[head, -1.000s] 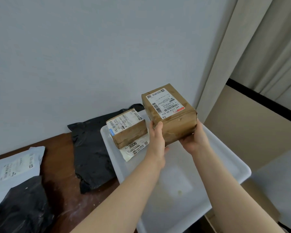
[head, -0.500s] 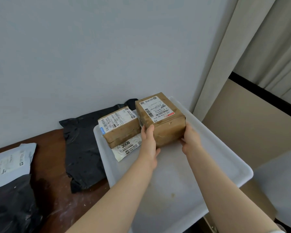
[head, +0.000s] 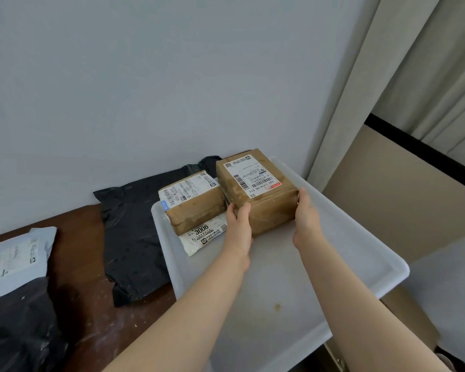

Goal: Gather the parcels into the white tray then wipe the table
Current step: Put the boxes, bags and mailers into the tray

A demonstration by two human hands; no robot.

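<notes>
Brown tabletop point(head: 86, 237) against pale wall. Big brown parcel point(head: 255, 191) lowered since 1 s ago, now down in white tray point(head: 346, 253) far corner, so placement nearly done. Taped kraft wrap, white barcode label on top. Left hand point(head: 239, 224) and right hand point(head: 305, 213) clasping its sides. Beside it, 2 parcels stacked: small brown parcel point(head: 196, 202) over white mailer point(head: 207, 237). Left of tray: black mailer point(head: 134, 237), grey mailer point(head: 14, 256), second black bag point(head: 19, 331) not gathered.

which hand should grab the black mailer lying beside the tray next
Left. The left hand sits on the big brown box's left side, nearest the black mailer, which lies left of the white tray. The right hand would have to cross over.
</notes>
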